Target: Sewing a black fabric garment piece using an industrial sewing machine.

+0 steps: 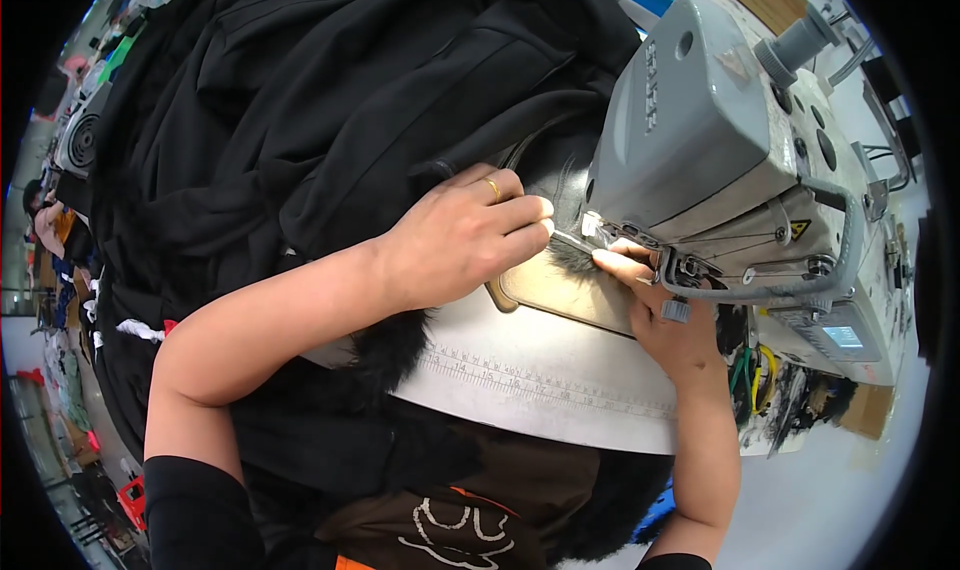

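A large black garment (400,100) lies heaped over the sewing machine's bed, with a strip of black fur (575,260) along its edge by the needle. My left hand (465,230), a ring on one finger, is closed on the cloth left of the needle, its fingers bent and the thumb hidden. On the right, my right hand (675,325) holds the furry edge close to the presser foot, its fingertips pressed together there. Part of that hand is behind the guard of the grey sewing machine (690,120).
A printed ruler scale (520,380) runs along the pale table (560,425) in front. More black fur (395,350) hangs over its front edge. The machine's bent metal bar (850,240) juts out beside my right hand. Yellow and green-handled tools (760,380) lie at the right.
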`<state>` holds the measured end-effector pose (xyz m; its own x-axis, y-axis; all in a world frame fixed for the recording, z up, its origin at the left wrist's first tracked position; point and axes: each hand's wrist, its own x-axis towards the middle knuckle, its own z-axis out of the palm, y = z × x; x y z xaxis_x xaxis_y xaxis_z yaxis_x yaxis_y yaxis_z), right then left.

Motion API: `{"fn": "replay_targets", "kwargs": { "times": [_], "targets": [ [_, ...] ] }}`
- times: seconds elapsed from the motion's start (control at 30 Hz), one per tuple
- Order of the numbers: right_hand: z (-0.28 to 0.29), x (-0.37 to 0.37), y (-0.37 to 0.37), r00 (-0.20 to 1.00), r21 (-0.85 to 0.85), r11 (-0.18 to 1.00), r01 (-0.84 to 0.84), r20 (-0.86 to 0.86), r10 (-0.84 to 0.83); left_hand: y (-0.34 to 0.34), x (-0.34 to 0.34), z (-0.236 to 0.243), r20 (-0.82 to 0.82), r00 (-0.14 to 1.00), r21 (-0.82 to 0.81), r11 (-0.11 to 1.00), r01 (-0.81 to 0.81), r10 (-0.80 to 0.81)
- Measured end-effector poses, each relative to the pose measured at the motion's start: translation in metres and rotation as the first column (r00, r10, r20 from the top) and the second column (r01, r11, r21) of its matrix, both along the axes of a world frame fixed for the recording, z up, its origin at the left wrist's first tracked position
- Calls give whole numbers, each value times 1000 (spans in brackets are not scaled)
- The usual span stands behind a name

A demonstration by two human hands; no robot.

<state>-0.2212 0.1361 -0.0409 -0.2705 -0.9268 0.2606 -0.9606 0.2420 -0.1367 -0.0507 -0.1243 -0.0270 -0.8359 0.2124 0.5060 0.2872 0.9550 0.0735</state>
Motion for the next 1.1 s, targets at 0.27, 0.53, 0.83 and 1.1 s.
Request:
{"fn": "replay_targets", "kwargs": {
  "times": [0.27, 0.53, 0.83, 1.1],
  "targets": [
    [-17, -24, 10, 959, -2, 991, 137, 252, -132, 1, -9, 4, 64, 998, -46, 998, 32, -29],
    [-4, -33, 17, 941, 29, 983, 182, 284, -182, 3, -14, 1, 51, 998, -116, 992, 50, -44],
    [-6, -35, 24, 942, 131, 962, 238, 209, -261, -6, -16, -1, 78, 993, 1, 996, 88, -88],
    [-23, -48, 34, 971, 120, 976, 182, 132, -198, -6, -23, -6, 44, 996, 50, 996, 75, -77]
  ]
}}
